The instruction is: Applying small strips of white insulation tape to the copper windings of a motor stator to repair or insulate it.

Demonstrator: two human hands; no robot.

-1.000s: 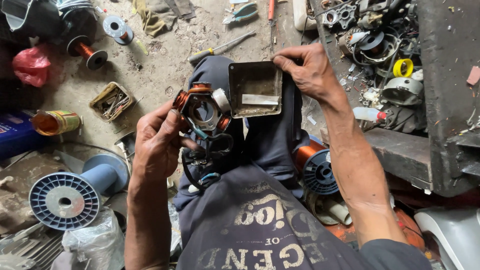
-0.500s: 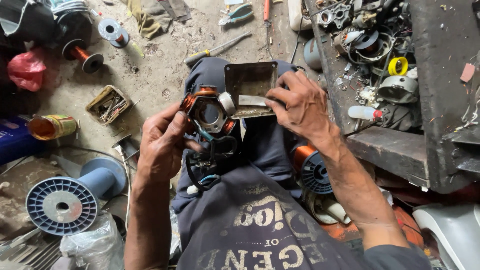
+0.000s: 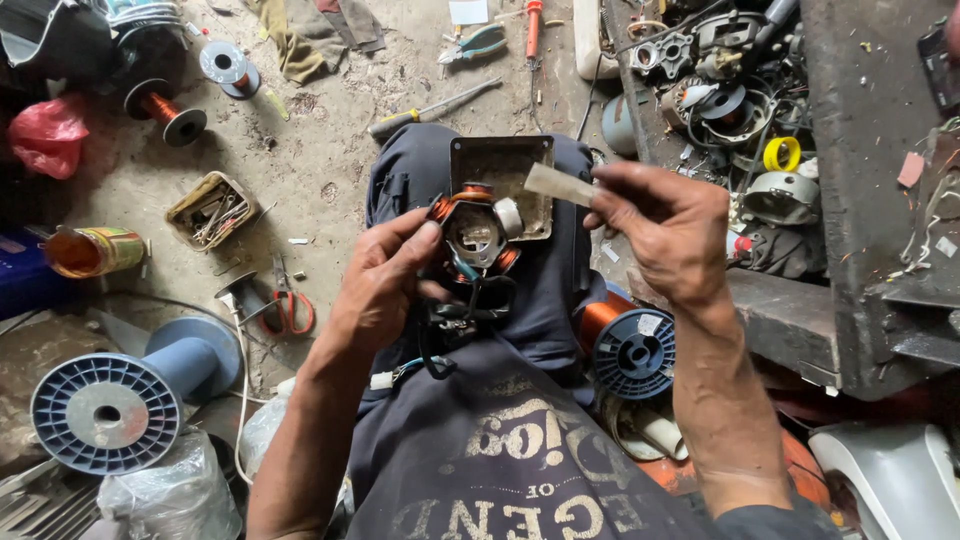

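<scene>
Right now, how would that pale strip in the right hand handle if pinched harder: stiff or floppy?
The thin pale paper-like strip sticks out from the right hand without drooping, so it is probably springy rather than limp. It looks very thin, so likely light and easy to crease. It appears matte, so probably not slippery.

Left hand (image 3: 385,285) raised over lap, fingers curled, thumb and fingertips closed in a grip. Right hand (image 3: 665,230) lifted higher, wrist bent, thumb and forefinger pinched together. Both forearms bare, angled inward.
</scene>
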